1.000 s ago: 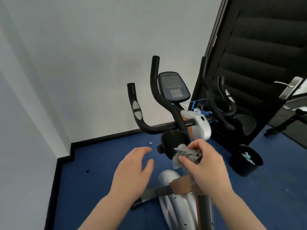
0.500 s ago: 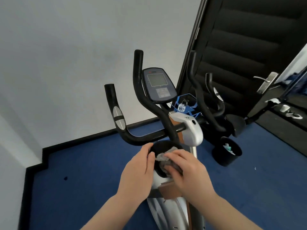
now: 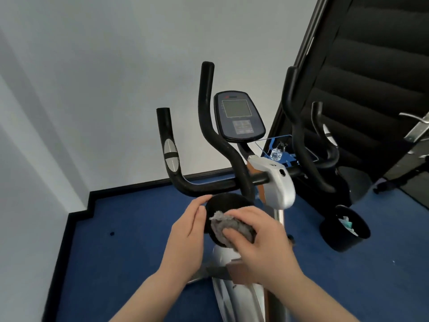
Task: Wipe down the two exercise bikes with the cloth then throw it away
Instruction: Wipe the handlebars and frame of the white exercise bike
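Note:
A silver exercise bike [image 3: 279, 184] with black handlebars [image 3: 206, 126] and a dark console [image 3: 239, 116] stands right in front of me. Below the handlebars sits its round black knob [image 3: 226, 201]. My right hand [image 3: 262, 242] presses a crumpled grey cloth [image 3: 228, 225] against the knob's face. My left hand [image 3: 188, 235] grips the knob's left rim. Part of a second bike [image 3: 325, 156] shows behind at the right, mostly its black handles.
A black waste bin [image 3: 346, 231] with bits of paper inside stands on the blue carpet [image 3: 130, 240] at the right. A black padded door [image 3: 371, 73] with a metal handle [image 3: 415, 126] lies behind the bikes. White walls close the left and back.
My left hand has come in from open air and taken the knob's rim. My right hand has brought the cloth down onto the knob's face. The view has moved closer to the bike.

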A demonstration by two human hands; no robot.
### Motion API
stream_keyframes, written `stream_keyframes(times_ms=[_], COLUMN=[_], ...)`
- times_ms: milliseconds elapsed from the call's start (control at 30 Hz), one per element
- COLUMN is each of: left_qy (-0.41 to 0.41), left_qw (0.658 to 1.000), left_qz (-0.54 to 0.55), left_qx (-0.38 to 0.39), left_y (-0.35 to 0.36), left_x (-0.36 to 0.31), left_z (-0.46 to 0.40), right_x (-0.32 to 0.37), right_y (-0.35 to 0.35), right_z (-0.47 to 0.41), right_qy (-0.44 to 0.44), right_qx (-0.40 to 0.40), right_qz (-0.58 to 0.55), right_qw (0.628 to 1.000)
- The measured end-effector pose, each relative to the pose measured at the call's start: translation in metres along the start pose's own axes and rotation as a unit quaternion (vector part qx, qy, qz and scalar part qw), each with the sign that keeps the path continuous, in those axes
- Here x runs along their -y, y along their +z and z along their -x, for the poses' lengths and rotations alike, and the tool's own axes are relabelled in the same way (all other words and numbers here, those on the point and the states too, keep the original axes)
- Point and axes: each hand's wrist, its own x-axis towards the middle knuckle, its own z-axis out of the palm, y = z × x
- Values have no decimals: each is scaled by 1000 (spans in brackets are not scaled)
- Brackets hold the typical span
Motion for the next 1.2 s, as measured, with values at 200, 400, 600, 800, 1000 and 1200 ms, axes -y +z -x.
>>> stream_keyframes(times_ms=[200, 400, 600, 800, 1000, 1200], left_qy=[-3, -21, 0, -2, 4, -1], left_qw=[999, 995, 990, 984, 985, 990], left_qz=[-3, -83, -134, -178, -173, -142], left_qx=[-33, -44, -35, -10, -3, -27], left_y=[5, 11, 14, 8, 6, 12], left_x=[-1, -7, -11, -8, -10, -10], left_z=[3, -4, -9, -10, -9, -8], right_x=[6, 5, -1, -16, -13, -24], right_y=[22, -28, -26, -44, -40, 3], right_z=[8, -14, -57, -28, -32, -5], right_qy=[-14, -166, -230, -181, -103, -93], right_qx=[-12, 51, 147, 99, 41, -146], right_qz=[14, 156, 262, 216, 122, 187], right_qw=[1000, 972, 926, 954, 986, 967])
